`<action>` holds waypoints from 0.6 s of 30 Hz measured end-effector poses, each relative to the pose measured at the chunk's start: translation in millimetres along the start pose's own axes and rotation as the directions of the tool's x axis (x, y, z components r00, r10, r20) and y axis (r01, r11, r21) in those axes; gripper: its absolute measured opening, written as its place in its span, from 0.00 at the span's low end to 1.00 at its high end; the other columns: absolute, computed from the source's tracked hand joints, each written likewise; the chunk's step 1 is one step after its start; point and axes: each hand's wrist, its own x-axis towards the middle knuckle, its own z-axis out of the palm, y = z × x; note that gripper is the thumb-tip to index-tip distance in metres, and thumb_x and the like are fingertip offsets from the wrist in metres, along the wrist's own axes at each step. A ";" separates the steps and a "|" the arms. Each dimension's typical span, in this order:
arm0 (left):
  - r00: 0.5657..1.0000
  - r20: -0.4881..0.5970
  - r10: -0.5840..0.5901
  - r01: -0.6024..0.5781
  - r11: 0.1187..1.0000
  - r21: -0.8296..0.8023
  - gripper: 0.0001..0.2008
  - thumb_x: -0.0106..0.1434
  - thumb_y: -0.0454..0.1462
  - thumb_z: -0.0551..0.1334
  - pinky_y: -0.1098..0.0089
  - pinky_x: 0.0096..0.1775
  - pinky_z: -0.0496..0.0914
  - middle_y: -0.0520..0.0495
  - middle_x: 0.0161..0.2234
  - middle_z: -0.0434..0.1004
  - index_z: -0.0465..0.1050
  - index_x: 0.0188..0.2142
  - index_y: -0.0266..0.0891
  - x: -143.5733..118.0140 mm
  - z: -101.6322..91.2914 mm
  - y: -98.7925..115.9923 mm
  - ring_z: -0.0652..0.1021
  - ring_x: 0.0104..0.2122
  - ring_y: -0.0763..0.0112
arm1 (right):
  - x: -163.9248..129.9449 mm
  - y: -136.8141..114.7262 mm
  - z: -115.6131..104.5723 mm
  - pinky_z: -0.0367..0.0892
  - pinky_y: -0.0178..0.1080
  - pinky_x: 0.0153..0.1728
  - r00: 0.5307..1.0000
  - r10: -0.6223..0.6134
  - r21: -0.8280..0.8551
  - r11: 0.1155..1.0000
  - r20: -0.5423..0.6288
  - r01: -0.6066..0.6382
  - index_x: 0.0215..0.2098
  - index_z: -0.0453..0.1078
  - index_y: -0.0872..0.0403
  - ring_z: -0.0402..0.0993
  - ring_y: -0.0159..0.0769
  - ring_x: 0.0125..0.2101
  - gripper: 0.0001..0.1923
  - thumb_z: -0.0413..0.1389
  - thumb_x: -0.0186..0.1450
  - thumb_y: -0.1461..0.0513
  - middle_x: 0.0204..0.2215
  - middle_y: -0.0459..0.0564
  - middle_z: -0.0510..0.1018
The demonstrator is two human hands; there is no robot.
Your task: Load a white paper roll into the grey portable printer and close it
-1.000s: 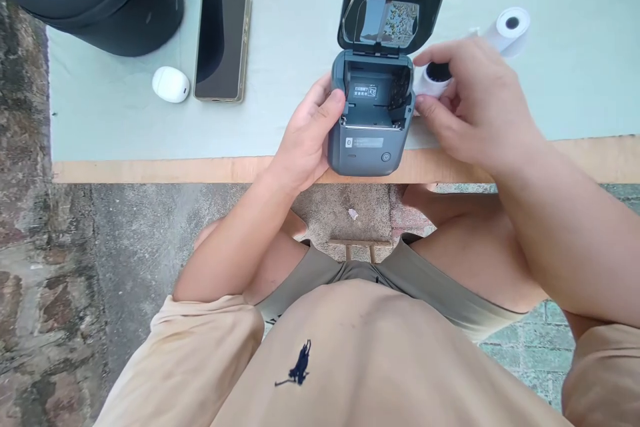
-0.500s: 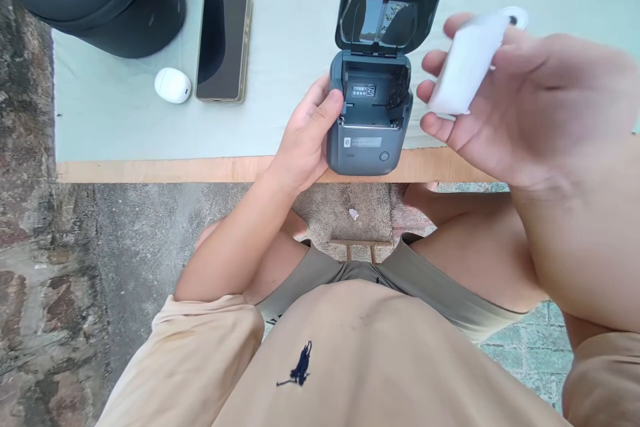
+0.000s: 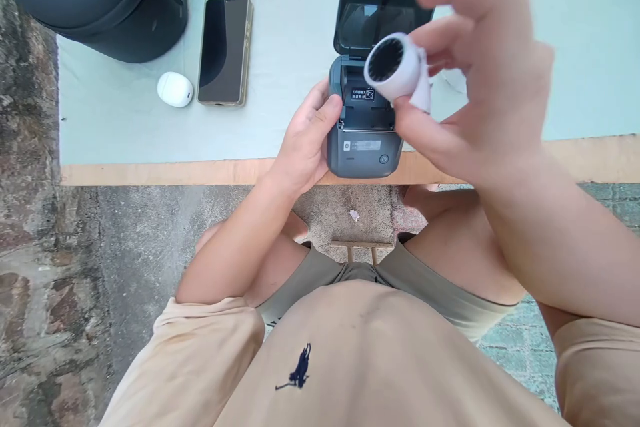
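Over the right side of the small printer (image 3: 367,161), near the front edge of the cloth-covered table (image 3: 165,173), a white paper roll (image 3: 407,77) hangs tilted in the right hand (image 3: 493,87), its dark core facing up and to the left. Thumb and fingertips pinch the roll from its right side, with one finger raised clear of it. The left hand (image 3: 307,140) grips the printer by its left side, thumb over the top edge, and seems to be steadying it. The printer's lid (image 3: 347,30) stands raised at the back, leaving the paper bay (image 3: 370,119) uncovered, though the roll hides part of it; whether the roll touches the bay's rim cannot be told from this view. Judging by this, the step in hand is bringing the roll up to the bay, with loading not yet done. The next move seems to call for levelling the roll, lining its core up across the bay and lowering it between the side walls, while the left hand holds the printer firm. Well apart to the left lie a phone (image 3: 225,50), a small white case (image 3: 175,89) and a black bag (image 3: 125,20)
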 end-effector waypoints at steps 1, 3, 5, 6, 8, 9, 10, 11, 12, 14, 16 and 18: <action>1.000 0.004 0.014 -0.014 1.000 -0.007 0.21 0.68 0.56 0.68 0.54 0.69 0.75 0.47 0.52 0.86 0.76 0.49 0.45 -0.3 -0.7 -0.4 0.73 0.73 0.52 | 2.2 2.3 2.2 0.76 0.46 0.53 0.994 -0.109 -0.147 0.983 0.006 0.109 0.65 0.64 0.42 0.80 0.45 0.57 0.36 0.61 0.59 0.64 0.55 0.44 0.79; 1.000 0.023 0.009 -0.008 1.000 -0.023 0.23 0.67 0.58 0.68 0.56 0.69 0.75 0.46 0.53 0.86 0.75 0.50 0.45 -1.2 -1.6 -0.2 0.73 0.73 0.53 | 7.3 7.2 6.9 0.77 0.50 0.48 0.953 -0.298 -0.418 0.860 0.056 0.294 0.59 0.67 0.45 0.82 0.47 0.51 0.30 0.56 0.58 0.65 0.49 0.46 0.82; 0.999 0.031 -0.017 0.018 0.999 -0.033 0.28 0.65 0.61 0.68 0.57 0.67 0.76 0.45 0.56 0.85 0.73 0.53 0.45 -2.4 -1.6 0.6 0.73 0.72 0.52 | 11.7 10.7 10.8 0.76 0.51 0.44 0.953 -0.283 -0.529 0.794 0.111 0.298 0.52 0.68 0.43 0.82 0.47 0.46 0.23 0.55 0.59 0.65 0.47 0.46 0.83; 0.999 0.025 -0.023 0.024 0.999 -0.032 0.31 0.63 0.62 0.69 0.58 0.66 0.77 0.44 0.58 0.84 0.73 0.54 0.45 -2.9 -1.3 1.0 0.74 0.72 0.52 | 13.3 11.6 12.3 0.76 0.51 0.44 0.956 -0.264 -0.549 0.784 0.129 0.291 0.49 0.68 0.43 0.82 0.47 0.44 0.20 0.55 0.59 0.65 0.44 0.46 0.83; 1.000 0.014 -0.025 0.026 1.000 -0.017 0.35 0.60 0.63 0.71 0.59 0.64 0.78 0.44 0.62 0.81 0.71 0.56 0.44 -3.6 -0.6 1.4 0.74 0.71 0.51 | 14.7 12.0 14.4 0.76 0.51 0.46 0.960 -0.235 -0.550 0.787 0.152 0.280 0.47 0.68 0.43 0.81 0.47 0.42 0.16 0.56 0.61 0.64 0.41 0.47 0.82; 1.000 0.008 -0.025 0.025 1.000 -0.007 0.36 0.59 0.63 0.72 0.60 0.63 0.78 0.44 0.63 0.79 0.71 0.56 0.45 -3.8 -0.3 1.4 0.74 0.71 0.50 | 14.6 11.9 15.0 0.76 0.52 0.49 0.960 -0.230 -0.536 0.796 0.159 0.280 0.46 0.68 0.43 0.80 0.47 0.42 0.15 0.56 0.62 0.64 0.41 0.47 0.82; 1.000 0.005 -0.026 0.026 1.000 0.006 0.37 0.58 0.62 0.74 0.60 0.63 0.79 0.45 0.64 0.78 0.70 0.56 0.45 -3.9 -0.2 1.4 0.74 0.71 0.49 | 14.0 11.9 15.5 0.75 0.53 0.51 0.958 -0.231 -0.518 0.806 0.168 0.285 0.46 0.68 0.43 0.80 0.47 0.43 0.14 0.56 0.63 0.64 0.41 0.48 0.82; 0.999 0.008 -0.032 0.031 0.999 0.019 0.37 0.57 0.61 0.75 0.60 0.63 0.79 0.45 0.65 0.77 0.70 0.57 0.46 -4.0 -0.1 1.3 0.74 0.71 0.49 | 13.3 12.0 15.8 0.74 0.53 0.52 0.957 -0.232 -0.501 0.816 0.177 0.290 0.46 0.68 0.43 0.80 0.48 0.44 0.14 0.56 0.63 0.64 0.41 0.48 0.82; 0.999 0.011 -0.037 0.037 0.999 0.033 0.37 0.57 0.61 0.75 0.60 0.63 0.79 0.45 0.66 0.77 0.70 0.57 0.46 -4.0 -0.1 1.1 0.74 0.71 0.48 | 12.6 12.4 15.9 0.74 0.53 0.53 0.954 -0.234 -0.486 0.822 0.186 0.297 0.46 0.69 0.43 0.80 0.49 0.45 0.13 0.56 0.64 0.64 0.41 0.49 0.82; 0.999 0.014 -0.039 0.039 0.998 0.048 0.37 0.57 0.61 0.75 0.59 0.63 0.79 0.45 0.66 0.76 0.71 0.58 0.47 -3.9 -0.2 0.7 0.75 0.70 0.47 | 11.6 13.8 15.8 0.74 0.53 0.52 0.949 -0.248 -0.477 0.821 0.196 0.313 0.46 0.69 0.43 0.80 0.49 0.46 0.13 0.56 0.64 0.64 0.41 0.49 0.82; 0.999 0.021 -0.035 0.034 0.999 0.039 0.36 0.58 0.61 0.74 0.58 0.63 0.79 0.46 0.66 0.76 0.71 0.58 0.47 -3.6 -0.3 0.2 0.76 0.70 0.48 | 11.6 15.2 14.9 0.75 0.52 0.50 0.945 -0.270 -0.496 0.805 0.183 0.326 0.46 0.69 0.43 0.81 0.48 0.44 0.12 0.56 0.65 0.63 0.41 0.49 0.82; 1.000 0.019 -0.018 0.017 1.000 0.022 0.35 0.59 0.61 0.74 0.58 0.64 0.79 0.46 0.66 0.76 0.71 0.58 0.47 -3.3 -0.3 -0.5 0.75 0.70 0.48 | 12.2 15.5 13.2 0.75 0.51 0.47 0.944 -0.295 -0.530 0.782 0.148 0.327 0.45 0.68 0.44 0.81 0.46 0.41 0.11 0.57 0.65 0.62 0.39 0.48 0.83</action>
